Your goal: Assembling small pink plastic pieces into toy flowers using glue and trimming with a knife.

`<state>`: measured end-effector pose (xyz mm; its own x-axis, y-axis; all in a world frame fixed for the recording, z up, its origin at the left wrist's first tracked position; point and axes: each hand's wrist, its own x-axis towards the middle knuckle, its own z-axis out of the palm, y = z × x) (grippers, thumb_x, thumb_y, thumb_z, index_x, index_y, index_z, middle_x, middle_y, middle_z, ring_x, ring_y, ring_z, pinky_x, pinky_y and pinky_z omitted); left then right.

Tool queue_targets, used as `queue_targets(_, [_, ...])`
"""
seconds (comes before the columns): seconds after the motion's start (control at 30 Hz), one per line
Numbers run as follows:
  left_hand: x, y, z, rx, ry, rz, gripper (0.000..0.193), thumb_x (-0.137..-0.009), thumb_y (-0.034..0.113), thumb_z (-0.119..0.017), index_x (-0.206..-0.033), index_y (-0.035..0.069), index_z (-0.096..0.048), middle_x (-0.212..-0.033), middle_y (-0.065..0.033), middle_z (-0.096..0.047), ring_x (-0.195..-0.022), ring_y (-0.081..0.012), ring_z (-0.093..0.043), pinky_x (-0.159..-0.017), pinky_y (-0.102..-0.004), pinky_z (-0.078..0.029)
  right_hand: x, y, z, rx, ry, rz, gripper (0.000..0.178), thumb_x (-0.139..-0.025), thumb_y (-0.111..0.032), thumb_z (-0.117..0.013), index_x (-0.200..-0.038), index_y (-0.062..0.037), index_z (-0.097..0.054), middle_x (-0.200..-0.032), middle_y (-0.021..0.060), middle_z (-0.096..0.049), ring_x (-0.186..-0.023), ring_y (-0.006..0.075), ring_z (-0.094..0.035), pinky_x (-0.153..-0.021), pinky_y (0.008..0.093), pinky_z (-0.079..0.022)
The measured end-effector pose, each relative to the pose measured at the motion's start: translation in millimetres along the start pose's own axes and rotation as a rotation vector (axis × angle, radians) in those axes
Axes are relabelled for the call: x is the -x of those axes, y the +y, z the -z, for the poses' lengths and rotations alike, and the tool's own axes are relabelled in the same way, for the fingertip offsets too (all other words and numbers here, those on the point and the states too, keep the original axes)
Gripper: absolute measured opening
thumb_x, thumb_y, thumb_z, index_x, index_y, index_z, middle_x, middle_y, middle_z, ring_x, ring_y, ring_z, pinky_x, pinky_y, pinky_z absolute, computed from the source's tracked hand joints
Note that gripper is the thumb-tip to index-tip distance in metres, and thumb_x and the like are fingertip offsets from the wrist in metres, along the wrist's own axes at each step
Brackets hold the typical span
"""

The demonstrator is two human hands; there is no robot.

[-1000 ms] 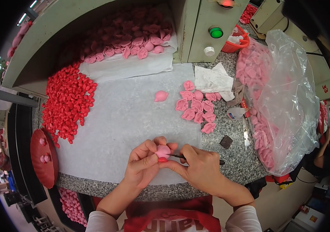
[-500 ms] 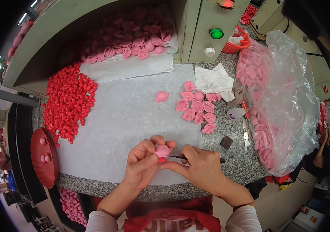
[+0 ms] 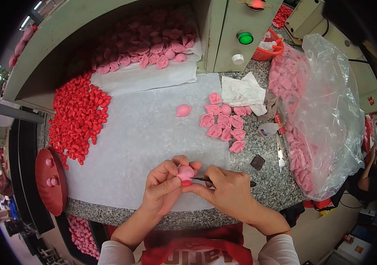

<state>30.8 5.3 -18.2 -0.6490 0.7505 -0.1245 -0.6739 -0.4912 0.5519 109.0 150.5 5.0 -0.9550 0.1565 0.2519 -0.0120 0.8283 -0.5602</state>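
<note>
Between the thumb and fingers of my left hand is a round pink soft-looking piece. A small glossy red piece sits at its lower end, by my left thumb tip. My right hand is closed round a thin dark pointed tool, whose tip meets the pink piece just above the red one. The tool's exact kind is unclear, as my fingers cover much of it. Beyond my hands, a lone pink ball-shaped piece lies on the white sheet, with several folded pink pieces to its right.
A heap of red pieces lies at left, above a red dish. Pink pieces fill a metal recess at the back. At right are a white cloth, a small bottle, a dark block and a plastic bag.
The tool's tip has shifted slightly left, against the pink piece, which has turned a little in my left fingers. Otherwise both hands have hardly moved.
</note>
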Motion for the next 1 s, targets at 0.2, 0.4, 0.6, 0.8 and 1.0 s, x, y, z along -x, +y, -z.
queue_targets(0.2, [-0.8, -1.7, 1.2, -0.004, -0.031, 0.001, 0.010, -0.079, 0.000, -0.054, -0.088, 0.006, -0.054, -0.106, -0.0077, -0.046, -0.113, -0.0284, -0.044, -0.095, -0.0399, -0.034, 1.4, 0.6, 1.4, 0.032, -0.028, -0.007, 0.045, -0.070, -0.046, -0.064, -0.061, -0.0072, -0.044, -0.044, 0.0031, -0.047, -0.034, 0.0172, -0.050, -0.030, 0.0280, -0.036])
queue_targets(0.4, [-0.9, -0.7, 1.5, 0.018, -0.034, 0.022, 0.010, -0.080, 0.001, -0.054, -0.088, 0.006, -0.054, -0.106, -0.0077, -0.046, -0.113, -0.0282, -0.044, -0.095, -0.0399, -0.034, 0.7, -0.1, 2.0, 0.038, -0.034, -0.011, 0.045, -0.071, -0.047, -0.064, -0.060, -0.0073, -0.044, -0.044, 0.0031, -0.048, -0.034, 0.0171, -0.050, -0.031, 0.0279, -0.036])
queue_targets(0.6, [-1.5, -2.1, 10.8, 0.230, -0.017, 0.140, 0.017, -0.080, 0.001, -0.053, -0.097, 0.005, -0.054, -0.111, -0.0087, -0.048, -0.115, -0.0293, -0.043, -0.096, -0.0394, -0.035, -3.3, -0.6, 8.9, -0.167, 0.135, 0.016, 0.045, -0.061, -0.041, -0.074, -0.061, -0.0079, -0.044, -0.047, 0.0008, -0.049, -0.037, 0.0126, -0.051, -0.033, 0.0238, -0.036])
queue_targets(0.8, [-2.1, -3.3, 12.0, 0.266, -0.026, 0.128, 0.021, -0.080, 0.002, -0.054, -0.101, 0.005, -0.054, -0.111, -0.0089, -0.049, -0.115, -0.0293, -0.043, -0.096, -0.0375, -0.036, -2.0, 0.8, 5.8, -0.115, 0.102, -0.014, 0.045, -0.060, -0.040, -0.075, -0.064, -0.0075, -0.044, -0.047, 0.0004, -0.049, -0.039, 0.0123, -0.052, -0.034, 0.0232, -0.037])
queue_targets(1.0, [-1.3, -1.5, 7.7, 0.175, -0.027, 0.099, 0.018, -0.080, 0.002, -0.054, -0.098, 0.006, -0.055, -0.110, -0.0085, -0.048, -0.115, -0.0294, -0.043, -0.093, -0.0410, -0.038, 0.3, -2.8, 2.5, -0.035, 0.009, -0.024, 0.043, -0.065, -0.041, -0.072, -0.065, -0.0072, -0.044, -0.048, 0.0005, -0.050, -0.040, 0.0123, -0.053, -0.034, 0.0237, -0.038])
